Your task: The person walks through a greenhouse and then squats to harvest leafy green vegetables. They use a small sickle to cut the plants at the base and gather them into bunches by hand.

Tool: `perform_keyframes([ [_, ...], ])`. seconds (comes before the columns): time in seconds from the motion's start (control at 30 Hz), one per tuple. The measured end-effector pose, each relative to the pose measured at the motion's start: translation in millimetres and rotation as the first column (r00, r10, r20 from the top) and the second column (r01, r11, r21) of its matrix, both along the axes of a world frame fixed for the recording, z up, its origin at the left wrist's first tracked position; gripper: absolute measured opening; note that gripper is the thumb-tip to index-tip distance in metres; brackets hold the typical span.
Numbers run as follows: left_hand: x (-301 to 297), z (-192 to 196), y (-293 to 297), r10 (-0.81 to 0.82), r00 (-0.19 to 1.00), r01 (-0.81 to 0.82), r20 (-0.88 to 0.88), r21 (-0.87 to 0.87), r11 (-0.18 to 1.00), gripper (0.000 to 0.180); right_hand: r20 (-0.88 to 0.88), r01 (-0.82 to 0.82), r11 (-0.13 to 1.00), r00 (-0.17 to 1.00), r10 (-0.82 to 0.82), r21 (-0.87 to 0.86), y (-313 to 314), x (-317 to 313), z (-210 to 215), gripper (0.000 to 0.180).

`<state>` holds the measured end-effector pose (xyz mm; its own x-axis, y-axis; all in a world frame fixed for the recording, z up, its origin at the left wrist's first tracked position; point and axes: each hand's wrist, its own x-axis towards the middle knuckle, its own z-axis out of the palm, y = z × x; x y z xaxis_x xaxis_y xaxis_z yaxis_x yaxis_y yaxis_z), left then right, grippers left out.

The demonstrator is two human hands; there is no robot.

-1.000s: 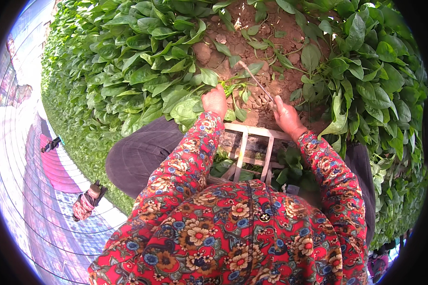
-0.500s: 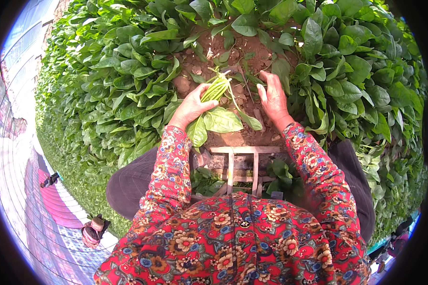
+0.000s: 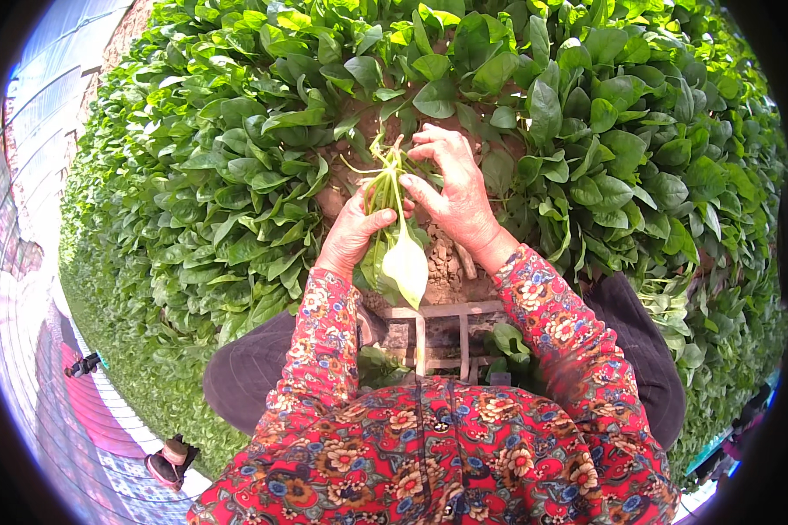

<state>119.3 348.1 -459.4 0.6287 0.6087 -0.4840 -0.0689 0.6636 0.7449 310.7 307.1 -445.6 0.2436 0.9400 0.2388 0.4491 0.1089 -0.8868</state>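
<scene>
My left hand (image 3: 355, 232) is closed around the stems of a bunch of spinach (image 3: 382, 188), root end pointing away from me and leaves hanging toward me. A pale yellow-green leaf (image 3: 406, 267) dangles from the bunch on its right side. At the root end, my right hand (image 3: 458, 194) has its thumb against the stems and its fingers bent beside them. Its exact grip is partly hidden. Beneath both hands lies a patch of brown soil (image 3: 446, 267).
Dense spinach plants (image 3: 236, 166) surround the soil patch on the left, right and far side. A metal frame (image 3: 446, 311) stands between my knees, with loose leaves (image 3: 510, 341) beside it. Shoes (image 3: 168, 464) lie at the lower left, near a sheeted wall (image 3: 52, 87).
My right hand has moved left from beside the bunch to its stems, its fingers bending in. The bunch has turned more upright, and the pale leaf now hangs toward me.
</scene>
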Motion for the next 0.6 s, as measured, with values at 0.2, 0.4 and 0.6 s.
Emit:
perform_keyframes([
  [0.2,-7.2,-9.7,-2.1,0.038,0.999,-0.038,-0.008,-0.031,0.999,0.06,-0.022,-0.127,0.991,0.992,0.126,-0.037,5.6,0.0,0.0,0.017],
  [0.4,-4.6,-0.3,-1.3,0.126,0.989,-0.123,-0.07,0.049,0.991,0.057,0.016,-0.025,0.995,1.0,0.027,-0.099,14.3,24.4,17.7,0.042],
  [0.6,15.4,4.2,-5.3,0.089,0.996,-0.088,-0.011,0.04,0.995,0.058,-0.316,-0.2,0.973,0.936,0.155,-0.116,20.2,1.1,10.3,0.102],
])
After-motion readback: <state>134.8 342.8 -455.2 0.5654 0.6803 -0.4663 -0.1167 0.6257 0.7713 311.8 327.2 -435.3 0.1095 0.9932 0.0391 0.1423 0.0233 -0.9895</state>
